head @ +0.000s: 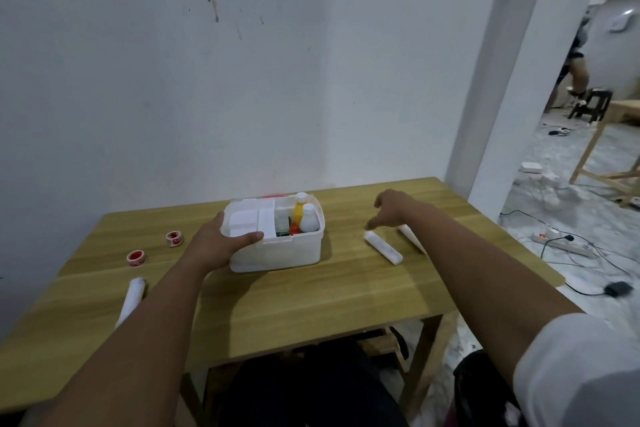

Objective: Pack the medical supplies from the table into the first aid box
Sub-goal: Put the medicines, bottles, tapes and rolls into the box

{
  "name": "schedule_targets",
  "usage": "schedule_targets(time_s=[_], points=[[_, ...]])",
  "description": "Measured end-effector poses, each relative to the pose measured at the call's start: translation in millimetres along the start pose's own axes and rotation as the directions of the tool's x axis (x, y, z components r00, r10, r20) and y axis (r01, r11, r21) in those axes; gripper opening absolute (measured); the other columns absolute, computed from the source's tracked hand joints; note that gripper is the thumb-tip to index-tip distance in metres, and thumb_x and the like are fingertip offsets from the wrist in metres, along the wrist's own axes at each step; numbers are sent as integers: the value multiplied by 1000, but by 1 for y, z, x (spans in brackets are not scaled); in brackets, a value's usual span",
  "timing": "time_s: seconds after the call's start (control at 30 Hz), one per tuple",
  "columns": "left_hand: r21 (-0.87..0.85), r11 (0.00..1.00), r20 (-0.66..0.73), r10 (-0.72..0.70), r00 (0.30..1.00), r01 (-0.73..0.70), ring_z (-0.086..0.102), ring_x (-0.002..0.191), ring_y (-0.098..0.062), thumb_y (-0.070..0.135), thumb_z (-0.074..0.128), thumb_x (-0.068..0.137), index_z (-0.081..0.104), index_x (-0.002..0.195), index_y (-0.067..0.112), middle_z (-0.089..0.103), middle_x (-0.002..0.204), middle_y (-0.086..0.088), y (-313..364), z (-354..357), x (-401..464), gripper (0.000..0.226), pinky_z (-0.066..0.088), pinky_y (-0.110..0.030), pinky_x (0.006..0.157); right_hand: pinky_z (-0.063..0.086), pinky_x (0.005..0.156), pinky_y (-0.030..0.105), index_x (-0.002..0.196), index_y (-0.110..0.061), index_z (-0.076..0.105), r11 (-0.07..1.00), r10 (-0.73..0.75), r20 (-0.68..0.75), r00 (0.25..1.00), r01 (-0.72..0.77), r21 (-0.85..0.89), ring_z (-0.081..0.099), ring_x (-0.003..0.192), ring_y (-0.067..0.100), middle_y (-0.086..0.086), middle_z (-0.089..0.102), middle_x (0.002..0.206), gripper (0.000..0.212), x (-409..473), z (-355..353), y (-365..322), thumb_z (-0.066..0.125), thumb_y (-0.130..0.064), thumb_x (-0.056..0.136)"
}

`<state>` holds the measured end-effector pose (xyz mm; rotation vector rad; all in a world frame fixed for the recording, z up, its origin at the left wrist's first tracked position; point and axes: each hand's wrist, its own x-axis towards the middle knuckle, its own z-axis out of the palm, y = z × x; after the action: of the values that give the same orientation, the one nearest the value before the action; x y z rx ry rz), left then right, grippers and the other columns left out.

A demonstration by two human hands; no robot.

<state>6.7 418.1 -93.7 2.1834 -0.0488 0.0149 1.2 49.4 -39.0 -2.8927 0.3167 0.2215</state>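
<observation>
Roll: a white roll (383, 247) lies flat on the surface (311, 298), right of the box (277, 246) and well apart from it.
Roll axis: long axis runs from far-left to near-right, on a diagonal.
Second roll: another white roll (412, 237) lies just beyond the first, on much the same diagonal, partly hidden by the right forearm.
Right hand: the right hand (389, 210) hovers just over the far end of the nearer roll, fingers spread and pointing down, holding nothing. It is by far the nearer hand.
Coming move, as I judge it: a short drop and a pinch across the roll's width, then a carry leftward to the box.
Left hand: the left hand (216, 243) grips the box's near-left corner, thumb along the rim, steadying it.
Box: white, open, in the middle of the surface; bottles (304, 215) stand in its right part, a white tray (249, 222) fills the left.
Left side: two red tapes (175, 238) (137, 258) and a third white roll (131, 300) lie left of the left arm.
Writing: no brand or label can be read; all too small or blurred.
</observation>
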Motion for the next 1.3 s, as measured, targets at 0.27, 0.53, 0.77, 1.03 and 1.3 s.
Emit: schedule_targets(time_s=[0.27,0.53,0.77,1.03,1.3], points=[[-7,1000,4,-4,1000,4,54,115,-28,58,85,68,45,147,30,57,141,-5,3,1,-3,92,60,-52,84,56,80,35,111,-3,70,968,242,85,966,-247,51,69,91,27,6,71,91,73,5,39,25,77,-65,74],[-21,1000,3,-6,1000,6,55,115,-27,58,85,67,47,145,30,58,138,-3,6,-1,-7,91,59,-52,87,52,73,32,77,-13,50,992,123,-122,985,-124,-1,60,80,27,5,61,86,26,8,54,-21,67,-26,93],[-11,1000,2,-5,1000,5,52,110,-24,55,85,69,46,145,30,57,139,-4,7,-1,-8,89,59,-51,86,48,60,29,87,-14,55,998,63,-111,992,-63,-3,64,84,24,5,64,91,17,8,54,-27,69,-23,89],[-10,1000,5,-28,1000,28,51,110,-26,50,85,72,45,146,27,55,139,-8,13,-2,-11,88,61,-48,80,50,100,34,144,-14,55,924,-35,-263,964,131,360,61,125,25,6,61,142,70,-3,17,-41,77,-31,80],[11,1000,5,-29,1000,29,49,108,-26,48,85,74,42,150,25,54,141,-10,18,-2,-14,90,60,-49,80,57,93,35,139,-24,61,662,-105,-422,901,380,647,72,99,20,7,74,119,61,-25,-1,-89,77,-29,80]])
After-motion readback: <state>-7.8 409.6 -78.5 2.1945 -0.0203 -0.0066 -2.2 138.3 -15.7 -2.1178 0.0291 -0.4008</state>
